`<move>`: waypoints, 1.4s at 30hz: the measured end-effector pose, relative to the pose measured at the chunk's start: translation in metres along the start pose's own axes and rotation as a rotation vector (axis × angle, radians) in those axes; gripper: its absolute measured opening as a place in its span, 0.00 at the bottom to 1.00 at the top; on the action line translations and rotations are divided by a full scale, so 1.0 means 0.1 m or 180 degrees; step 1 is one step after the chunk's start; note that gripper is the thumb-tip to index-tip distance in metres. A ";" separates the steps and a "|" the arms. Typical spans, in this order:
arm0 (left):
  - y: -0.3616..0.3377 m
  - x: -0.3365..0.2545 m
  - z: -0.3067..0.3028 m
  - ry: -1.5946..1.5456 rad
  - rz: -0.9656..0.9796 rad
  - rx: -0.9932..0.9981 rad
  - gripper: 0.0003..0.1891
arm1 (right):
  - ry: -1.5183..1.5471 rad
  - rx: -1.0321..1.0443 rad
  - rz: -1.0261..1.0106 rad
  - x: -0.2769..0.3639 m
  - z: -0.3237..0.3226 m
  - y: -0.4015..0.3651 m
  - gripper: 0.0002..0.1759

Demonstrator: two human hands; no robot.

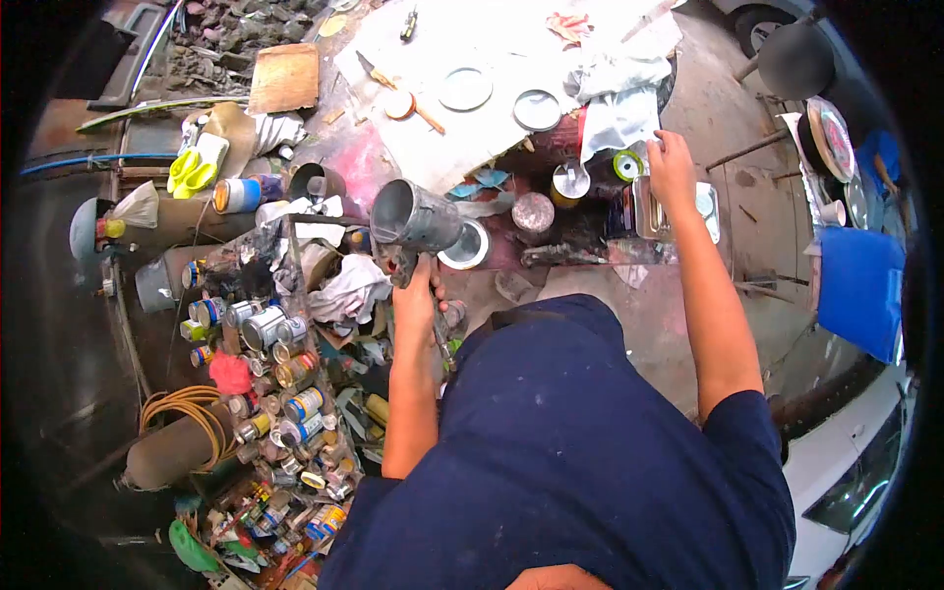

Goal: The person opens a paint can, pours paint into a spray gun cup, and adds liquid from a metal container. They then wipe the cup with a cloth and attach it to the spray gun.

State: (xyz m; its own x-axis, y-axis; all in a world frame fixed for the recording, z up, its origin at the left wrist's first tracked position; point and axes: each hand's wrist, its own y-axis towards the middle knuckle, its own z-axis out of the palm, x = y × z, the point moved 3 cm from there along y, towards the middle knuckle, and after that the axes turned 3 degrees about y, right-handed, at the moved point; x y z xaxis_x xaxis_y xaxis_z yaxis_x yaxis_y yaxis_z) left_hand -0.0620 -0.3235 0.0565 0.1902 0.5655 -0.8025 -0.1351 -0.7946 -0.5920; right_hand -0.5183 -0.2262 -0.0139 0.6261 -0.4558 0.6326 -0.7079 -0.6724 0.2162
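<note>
My left hand (423,290) is closed round the handle of what looks like a paint spray gun. Its wide grey metal cup (447,226) is tilted, with the mouth facing up and left. An open can with a white rim (466,244) stands just behind the cup. On the other side, my right hand (672,169) has its fingers bent together at the lower edge of a white cloth (621,123), which hangs over the table's corner. Below that hand lies a metal tray (653,208), and a tin with a yellow-green rim (626,165) is close to the fingertips.
Lids, a knife and a brush lie on the white-covered table (423,59). Many paint cans (264,326) crowd the left, beside a gas cylinder (175,454) with coiled hose. At right are a blue panel (860,290) and a white car (846,452).
</note>
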 end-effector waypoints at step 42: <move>0.02 0.39 0.11 0.1470 0.1684 0.0086 0.31 | -0.0718 0.0714 0.0911 0.00 0.08 0.21 0.25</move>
State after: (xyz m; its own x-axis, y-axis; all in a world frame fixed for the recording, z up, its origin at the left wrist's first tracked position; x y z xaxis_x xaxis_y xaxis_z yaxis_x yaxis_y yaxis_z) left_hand -0.0658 -0.3001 0.0231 0.4851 -0.0520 -0.8729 -0.3464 -0.9280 -0.1372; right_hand -0.5308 -0.2449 -0.0156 0.4882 -0.7418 0.4598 -0.7904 -0.5992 -0.1274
